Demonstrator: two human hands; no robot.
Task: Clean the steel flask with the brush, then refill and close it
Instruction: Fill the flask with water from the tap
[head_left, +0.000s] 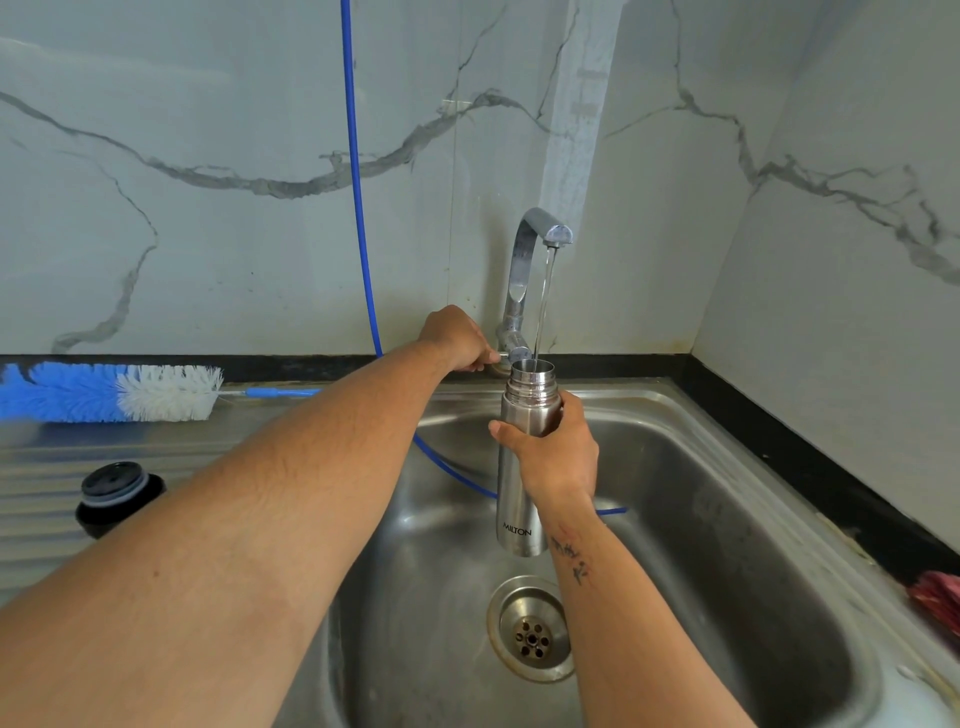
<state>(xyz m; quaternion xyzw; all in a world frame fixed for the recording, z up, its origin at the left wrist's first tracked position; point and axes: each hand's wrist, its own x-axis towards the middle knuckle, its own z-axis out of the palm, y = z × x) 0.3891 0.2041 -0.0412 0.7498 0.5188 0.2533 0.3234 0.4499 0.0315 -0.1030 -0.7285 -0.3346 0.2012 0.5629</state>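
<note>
Right hand (558, 457) fingers wrapped round steel flask (524, 467), upright, open mouth under tap (535, 249) stream. Left hand (457, 338) fingers pinch tap lever. Brush (111, 392) lies well left of both hands.

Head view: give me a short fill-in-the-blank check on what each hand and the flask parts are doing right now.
1. The right hand grips the steel ____ under the running tap.
2. The left hand holds the tap's ____.
3. The brush lies on the drainboard to the ____ of the sink.
4. The black cap is ____ the flask.

Missing words: flask; handle; left; off
</note>
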